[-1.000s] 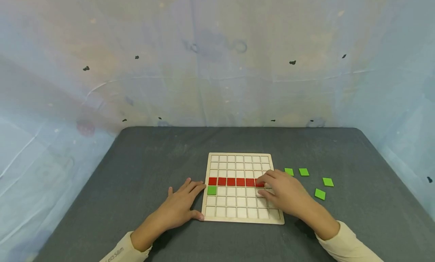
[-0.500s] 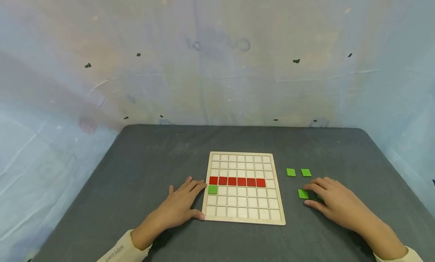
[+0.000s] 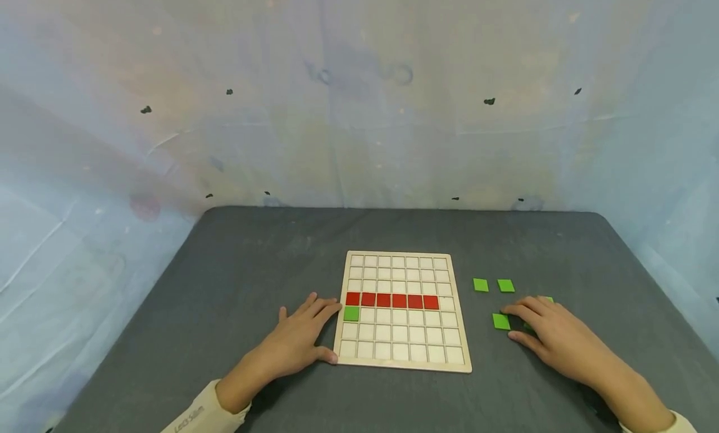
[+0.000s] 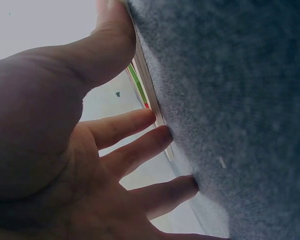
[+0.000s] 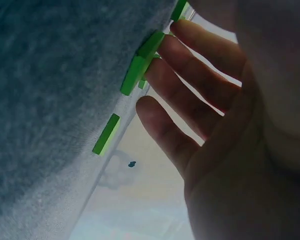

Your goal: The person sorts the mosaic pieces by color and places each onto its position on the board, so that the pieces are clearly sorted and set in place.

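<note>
My left hand [image 3: 294,342] rests at the left edge of a wooden grid board [image 3: 402,363], thumb and fingertips on or beside its rim; the left wrist view shows fingers [image 4: 140,145] spread along that edge. On the board lie a row of several red tiles [image 3: 399,301] and one green tile [image 3: 351,314] below the leftmost. My right hand [image 3: 564,342] is over the loose green tiles right of the board. One green tile [image 3: 501,321] lies just left of its fingertips, and others are partly hidden under it. In the right wrist view, fingertips touch or nearly touch a green tile [image 5: 135,75].
Two more green tiles, the left one [image 3: 480,285] and the right one [image 3: 505,286], lie beyond the right hand. A dark grey cloth-covered table [image 3: 269,252] carries everything. A pale patterned curtain [image 3: 359,108] hangs behind and at both sides.
My right hand has left the red row and moved right to the loose green tiles, baring the last red tile. In the last half second it has barely shifted. The left hand stays put.
</note>
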`<state>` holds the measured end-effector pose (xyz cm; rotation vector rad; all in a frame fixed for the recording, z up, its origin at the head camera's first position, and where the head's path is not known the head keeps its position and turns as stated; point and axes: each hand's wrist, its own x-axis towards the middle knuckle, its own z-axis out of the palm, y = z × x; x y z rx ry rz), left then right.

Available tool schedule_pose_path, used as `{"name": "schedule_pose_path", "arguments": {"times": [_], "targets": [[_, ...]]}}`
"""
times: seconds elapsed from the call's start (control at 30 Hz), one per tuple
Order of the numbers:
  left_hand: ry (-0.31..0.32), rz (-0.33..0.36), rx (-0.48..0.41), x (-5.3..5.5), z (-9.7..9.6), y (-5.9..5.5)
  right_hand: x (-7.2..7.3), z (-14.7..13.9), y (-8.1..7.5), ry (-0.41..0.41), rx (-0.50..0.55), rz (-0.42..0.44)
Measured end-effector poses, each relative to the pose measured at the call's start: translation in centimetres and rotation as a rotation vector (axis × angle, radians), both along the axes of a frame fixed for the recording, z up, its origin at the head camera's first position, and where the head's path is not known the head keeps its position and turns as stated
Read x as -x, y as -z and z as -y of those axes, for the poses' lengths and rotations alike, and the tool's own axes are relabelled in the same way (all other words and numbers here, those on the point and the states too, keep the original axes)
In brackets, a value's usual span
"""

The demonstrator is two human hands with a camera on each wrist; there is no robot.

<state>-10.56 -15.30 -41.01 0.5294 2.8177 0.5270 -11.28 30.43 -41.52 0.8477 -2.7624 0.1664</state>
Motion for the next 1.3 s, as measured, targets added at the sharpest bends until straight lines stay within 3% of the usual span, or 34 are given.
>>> {"name": "schedule_pose_path", "arguments": {"times": [0.7,1.0,1.3], "targets": [[-0.005,-0.011,0.017,0.03,-0.02,0.44,0.00,-0.11,0.48,-0.051,0.028,-0.013],[-0.004,-0.012,0.014,-0.22,-0.10,0.49,-0.24,-0.03,0.41,-0.055,0.032,0.019],[0.013,-0.033,0.028,0.06,0.11,0.53,0.01,0.19,0.21,-0.113,0.049,-0.020]]}}
